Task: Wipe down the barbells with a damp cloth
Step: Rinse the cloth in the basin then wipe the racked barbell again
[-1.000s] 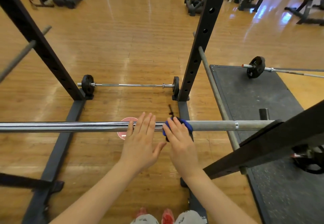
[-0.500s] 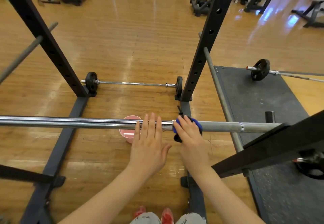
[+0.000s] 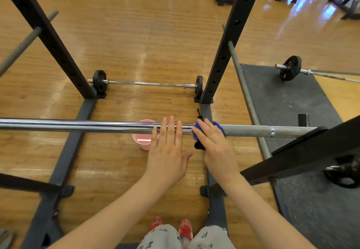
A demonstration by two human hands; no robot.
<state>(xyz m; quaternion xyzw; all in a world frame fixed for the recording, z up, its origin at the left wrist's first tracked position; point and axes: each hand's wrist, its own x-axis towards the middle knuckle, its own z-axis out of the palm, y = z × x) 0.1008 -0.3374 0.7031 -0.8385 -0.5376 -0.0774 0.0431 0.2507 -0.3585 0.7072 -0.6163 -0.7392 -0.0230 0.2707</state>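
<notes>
Left hand (image 3: 167, 151) flat, fingers spread loose over the racked barbell (image 3: 78, 126), gripping nothing. Right hand (image 3: 214, 143) pressing a blue cloth (image 3: 196, 129) onto the bar just at 3 o'clock of the left. Pink bucket (image 3: 143, 139) on the floor beneath. Second barbell (image 3: 148, 83) lying at 12 o'clock.

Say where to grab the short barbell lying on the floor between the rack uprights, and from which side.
Grip the short barbell mid-shaft, coming down from above, palm across the bar. It lies flat on the wood floor, small plates at each end lifting the shaft slightly clear, so fingers could likely wrap under. The centre looks bare and balanced; the uprights crowd the ends.
</notes>
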